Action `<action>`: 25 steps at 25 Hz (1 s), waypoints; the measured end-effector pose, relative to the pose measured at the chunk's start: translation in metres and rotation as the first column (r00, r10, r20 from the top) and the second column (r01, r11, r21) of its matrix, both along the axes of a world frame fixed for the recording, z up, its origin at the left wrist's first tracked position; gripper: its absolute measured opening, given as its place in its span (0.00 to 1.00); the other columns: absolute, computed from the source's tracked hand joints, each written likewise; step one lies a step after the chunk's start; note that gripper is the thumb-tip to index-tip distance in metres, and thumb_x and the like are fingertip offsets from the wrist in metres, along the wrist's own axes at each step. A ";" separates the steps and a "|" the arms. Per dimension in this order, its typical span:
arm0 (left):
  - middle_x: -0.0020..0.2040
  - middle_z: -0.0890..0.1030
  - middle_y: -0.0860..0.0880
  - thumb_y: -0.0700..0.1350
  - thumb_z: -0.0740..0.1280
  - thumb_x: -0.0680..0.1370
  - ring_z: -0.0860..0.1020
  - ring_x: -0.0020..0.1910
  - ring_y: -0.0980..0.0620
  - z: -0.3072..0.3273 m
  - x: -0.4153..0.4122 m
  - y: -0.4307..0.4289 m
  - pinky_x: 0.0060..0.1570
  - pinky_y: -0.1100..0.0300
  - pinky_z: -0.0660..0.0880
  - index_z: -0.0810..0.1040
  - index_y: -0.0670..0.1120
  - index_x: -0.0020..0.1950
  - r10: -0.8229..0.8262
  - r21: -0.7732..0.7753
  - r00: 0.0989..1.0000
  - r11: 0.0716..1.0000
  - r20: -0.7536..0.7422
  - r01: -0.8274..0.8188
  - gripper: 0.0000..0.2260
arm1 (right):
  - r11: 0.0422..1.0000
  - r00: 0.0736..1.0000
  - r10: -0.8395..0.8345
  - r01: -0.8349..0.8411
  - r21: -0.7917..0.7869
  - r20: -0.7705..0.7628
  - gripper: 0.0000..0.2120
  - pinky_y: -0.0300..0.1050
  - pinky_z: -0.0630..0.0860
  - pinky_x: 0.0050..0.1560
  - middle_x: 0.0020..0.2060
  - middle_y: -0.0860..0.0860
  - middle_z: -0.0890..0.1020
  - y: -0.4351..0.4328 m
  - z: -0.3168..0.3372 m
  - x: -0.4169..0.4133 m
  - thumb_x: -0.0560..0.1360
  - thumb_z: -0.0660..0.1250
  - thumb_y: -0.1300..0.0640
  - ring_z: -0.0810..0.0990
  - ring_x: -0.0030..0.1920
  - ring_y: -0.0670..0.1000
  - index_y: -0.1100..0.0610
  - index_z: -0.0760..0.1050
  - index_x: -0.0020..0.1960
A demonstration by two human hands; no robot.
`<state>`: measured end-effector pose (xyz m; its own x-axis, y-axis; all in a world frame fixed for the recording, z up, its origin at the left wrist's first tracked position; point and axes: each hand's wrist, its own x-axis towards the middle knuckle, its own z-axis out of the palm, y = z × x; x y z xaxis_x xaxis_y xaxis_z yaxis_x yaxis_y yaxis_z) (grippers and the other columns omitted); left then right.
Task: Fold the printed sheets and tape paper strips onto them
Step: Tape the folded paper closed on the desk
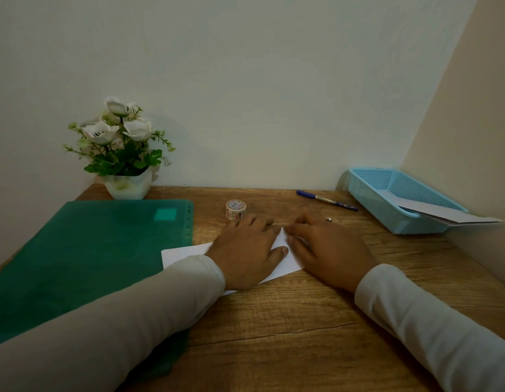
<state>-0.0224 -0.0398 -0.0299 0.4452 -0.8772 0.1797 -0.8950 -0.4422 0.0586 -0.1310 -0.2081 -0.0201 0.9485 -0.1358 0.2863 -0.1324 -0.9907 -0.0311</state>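
Observation:
A white folded sheet (183,253) lies on the wooden desk (288,321) in front of me, mostly hidden under my hands. My left hand (247,250) presses flat on the sheet's middle with straight fingers. My right hand (327,248) lies on the sheet's right end, its fingers pressing along the paper's edge. A small roll of patterned tape (235,209) stands just beyond my left hand's fingertips. Any print on the sheet is not visible.
A green plastic folder (84,258) covers the desk's left side, with a white flower pot (126,154) behind it. A blue pen (326,200) lies at the back. A light-blue basket (387,205) at the right holds paper (443,213) that sticks out. Walls close the back and right.

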 end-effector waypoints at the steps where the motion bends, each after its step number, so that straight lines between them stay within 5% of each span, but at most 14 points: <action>1: 0.79 0.62 0.50 0.62 0.50 0.84 0.59 0.77 0.50 0.000 0.000 0.000 0.76 0.48 0.59 0.60 0.51 0.80 -0.001 0.004 1.000 1.000 -0.002 0.001 0.28 | 1.000 1.000 0.010 -0.010 0.009 0.002 0.18 0.43 0.79 0.52 0.64 0.42 0.76 -0.001 0.001 -0.002 0.84 0.57 0.42 0.78 0.54 0.44 0.45 0.77 0.69; 5: 0.79 0.62 0.51 0.62 0.50 0.84 0.59 0.76 0.50 0.001 0.000 0.000 0.75 0.48 0.59 0.61 0.51 0.80 -0.004 0.000 1.000 1.000 -0.003 0.004 0.28 | 0.998 1.000 0.027 -0.027 0.063 0.003 0.17 0.41 0.77 0.52 0.63 0.41 0.77 -0.003 0.003 -0.006 0.84 0.59 0.43 0.77 0.55 0.43 0.43 0.77 0.69; 8: 0.79 0.62 0.50 0.62 0.50 0.84 0.59 0.77 0.50 0.001 0.000 -0.001 0.76 0.48 0.59 0.60 0.51 0.80 -0.003 0.006 1.000 1.000 0.007 0.003 0.28 | 1.000 1.000 -0.004 0.004 -0.005 -0.005 0.20 0.44 0.78 0.52 0.65 0.42 0.75 0.000 0.000 -0.001 0.84 0.55 0.41 0.78 0.55 0.44 0.43 0.74 0.72; 14: 0.79 0.63 0.50 0.62 0.50 0.83 0.60 0.76 0.49 0.001 0.000 -0.002 0.75 0.48 0.60 0.61 0.51 0.80 -0.003 0.006 1.000 1.000 0.008 0.003 0.28 | 0.988 0.994 -0.101 0.095 -0.122 -0.045 0.20 0.40 0.75 0.47 0.58 0.45 0.77 0.005 0.006 -0.002 0.85 0.53 0.40 0.78 0.49 0.45 0.47 0.78 0.64; 20: 0.79 0.62 0.50 0.62 0.49 0.84 0.60 0.76 0.49 0.000 0.000 -0.001 0.75 0.47 0.60 0.61 0.50 0.80 -0.001 0.006 1.000 1.000 0.012 0.001 0.28 | 1.000 1.000 -0.002 0.002 -0.011 -0.025 0.19 0.43 0.79 0.51 0.66 0.44 0.74 0.001 0.002 -0.001 0.85 0.54 0.43 0.79 0.54 0.46 0.44 0.73 0.72; 25: 0.79 0.62 0.50 0.62 0.49 0.84 0.59 0.77 0.50 0.002 -0.001 -0.001 0.76 0.47 0.59 0.61 0.51 0.80 -0.002 0.017 1.000 1.000 0.003 0.002 0.28 | 0.999 1.000 -0.006 0.007 0.042 -0.026 0.16 0.36 0.72 0.48 0.61 0.43 0.77 0.000 0.006 -0.003 0.84 0.58 0.43 0.77 0.54 0.43 0.45 0.78 0.67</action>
